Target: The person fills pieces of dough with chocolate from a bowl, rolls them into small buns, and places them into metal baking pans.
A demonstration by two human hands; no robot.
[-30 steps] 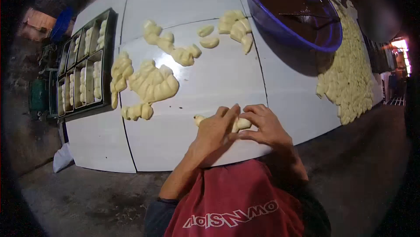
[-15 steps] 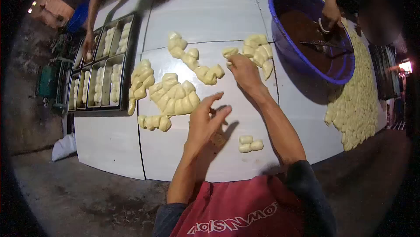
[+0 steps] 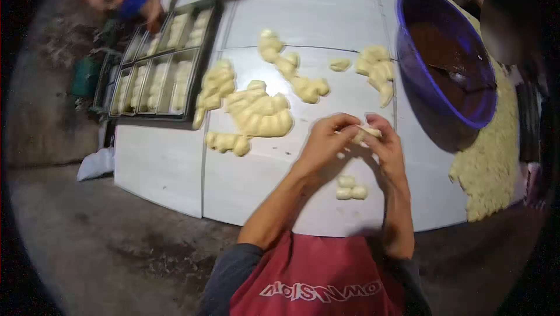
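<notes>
A small piece of pale dough [image 3: 368,133] is held between both my hands above the white table. My left hand [image 3: 328,144] pinches its left side, fingers bent. My right hand [image 3: 386,144] grips its right side with thumb and fingers. Just below my hands lie three short dough rolls [image 3: 351,192], touching one another. A separate dough lump [image 3: 339,64] rests above my hands, left of a curved dough cluster [image 3: 376,71]. To the left are a winding dough strip [image 3: 289,71], a broad segmented mass [image 3: 259,112] and a short dough strip [image 3: 227,142].
Metal tins [image 3: 157,85] with dough rows stand at the left, with another person's hand [image 3: 154,20] at them. A purple basin [image 3: 429,77] with brown contents stands at the right, beside many flat dough pieces [image 3: 487,170]. Another person is partly visible behind it.
My right hand has moved from the dough cluster down to my left hand, and both now hold a dough piece. The co-worker's hand has left the basin. The view has shifted.
</notes>
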